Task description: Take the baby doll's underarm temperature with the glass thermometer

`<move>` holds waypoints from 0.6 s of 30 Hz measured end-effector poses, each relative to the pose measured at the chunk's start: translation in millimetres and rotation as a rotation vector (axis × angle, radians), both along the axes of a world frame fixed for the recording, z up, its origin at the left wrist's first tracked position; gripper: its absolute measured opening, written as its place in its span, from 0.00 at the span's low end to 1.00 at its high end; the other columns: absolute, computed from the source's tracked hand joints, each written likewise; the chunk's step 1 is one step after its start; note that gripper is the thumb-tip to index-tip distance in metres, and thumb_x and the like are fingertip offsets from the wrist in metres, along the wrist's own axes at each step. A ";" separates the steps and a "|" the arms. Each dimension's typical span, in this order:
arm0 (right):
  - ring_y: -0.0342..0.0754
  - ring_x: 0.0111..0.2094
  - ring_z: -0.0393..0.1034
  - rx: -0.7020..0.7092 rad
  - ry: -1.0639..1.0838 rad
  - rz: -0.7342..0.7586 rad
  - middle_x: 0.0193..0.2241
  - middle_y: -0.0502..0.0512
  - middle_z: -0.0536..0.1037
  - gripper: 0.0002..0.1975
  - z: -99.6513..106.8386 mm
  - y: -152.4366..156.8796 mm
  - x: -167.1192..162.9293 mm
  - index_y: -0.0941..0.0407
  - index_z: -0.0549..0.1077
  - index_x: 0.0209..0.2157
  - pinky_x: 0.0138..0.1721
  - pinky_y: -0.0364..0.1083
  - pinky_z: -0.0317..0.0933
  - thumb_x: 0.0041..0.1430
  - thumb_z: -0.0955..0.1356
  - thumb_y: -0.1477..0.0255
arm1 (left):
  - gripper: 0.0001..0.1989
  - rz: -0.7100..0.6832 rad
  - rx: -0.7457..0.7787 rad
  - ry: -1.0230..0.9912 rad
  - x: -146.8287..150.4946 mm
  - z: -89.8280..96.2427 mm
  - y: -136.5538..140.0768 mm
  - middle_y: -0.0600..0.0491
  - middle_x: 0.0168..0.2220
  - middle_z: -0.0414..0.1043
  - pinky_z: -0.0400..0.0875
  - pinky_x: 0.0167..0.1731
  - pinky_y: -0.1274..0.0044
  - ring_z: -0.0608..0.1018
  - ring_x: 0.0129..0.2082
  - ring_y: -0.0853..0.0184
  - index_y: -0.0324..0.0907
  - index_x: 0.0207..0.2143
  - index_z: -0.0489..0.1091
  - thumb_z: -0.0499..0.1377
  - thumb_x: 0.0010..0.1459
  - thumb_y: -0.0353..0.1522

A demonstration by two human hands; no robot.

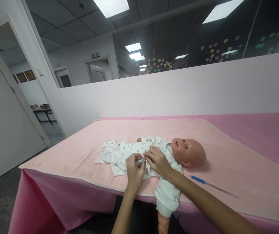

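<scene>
A baby doll (pixel 192 152) lies on its back across the table, its bald head toward the right. It wears a white printed baby top (pixel 127 164) and matching trousers (pixel 102 156). One sleeved arm (pixel 167 195) hangs over the near table edge. At the middle of the top, my left hand (pixel 136 169) pinches a bit of the fabric between thumb and fingers. My right hand (pixel 157 161) is closed on the same fabric from the other side, fingertips close to the left ones. Whether a fastener lies between the fingertips I cannot make out.
A blue-handled thin rod (pixel 214 186) lies right of the doll near the front edge. Under everything is a light pink blanket (pixel 76 146) over a darker pink cloth (pixel 263 130). A low white wall (pixel 178 94) rises behind; a door (pixel 5 123) stands at the left.
</scene>
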State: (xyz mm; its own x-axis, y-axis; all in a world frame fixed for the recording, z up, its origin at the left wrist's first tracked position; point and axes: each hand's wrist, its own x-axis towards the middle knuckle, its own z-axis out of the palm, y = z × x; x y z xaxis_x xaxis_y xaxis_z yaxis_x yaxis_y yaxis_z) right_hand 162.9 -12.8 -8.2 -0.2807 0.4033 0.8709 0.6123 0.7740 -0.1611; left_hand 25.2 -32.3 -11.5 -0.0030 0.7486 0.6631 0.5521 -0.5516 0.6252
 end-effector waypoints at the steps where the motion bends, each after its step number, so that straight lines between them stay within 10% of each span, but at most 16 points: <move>1: 0.45 0.30 0.66 -0.001 -0.002 0.000 0.26 0.51 0.72 0.09 -0.1 0.1 0.1 0.55 0.70 0.34 0.48 0.55 0.58 0.56 0.61 0.80 | 0.08 -0.012 -0.003 -0.018 -0.3 -0.2 0.2 0.53 0.31 0.68 0.64 0.38 0.72 0.70 0.36 0.65 0.42 0.32 0.63 0.53 0.47 0.25; 18: 0.44 0.29 0.65 -0.013 -0.031 -0.007 0.26 0.50 0.72 0.10 -0.2 -1.4 0.7 0.55 0.70 0.32 0.48 0.55 0.57 0.57 0.60 0.80 | 0.11 -0.093 -0.072 -0.133 -2.9 -4.5 4.3 0.55 0.27 0.67 0.66 0.28 0.77 0.71 0.29 0.68 0.42 0.29 0.62 0.48 0.42 0.22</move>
State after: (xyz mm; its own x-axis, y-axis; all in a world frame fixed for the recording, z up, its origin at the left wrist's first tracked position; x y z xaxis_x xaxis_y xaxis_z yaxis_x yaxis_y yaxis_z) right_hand 163.6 -14.3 -8.3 -0.3043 0.4165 0.8567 0.6225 0.7677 -0.1521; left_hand 22.3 -28.0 -16.0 -0.0159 0.7955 0.6057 0.4102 -0.5473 0.7295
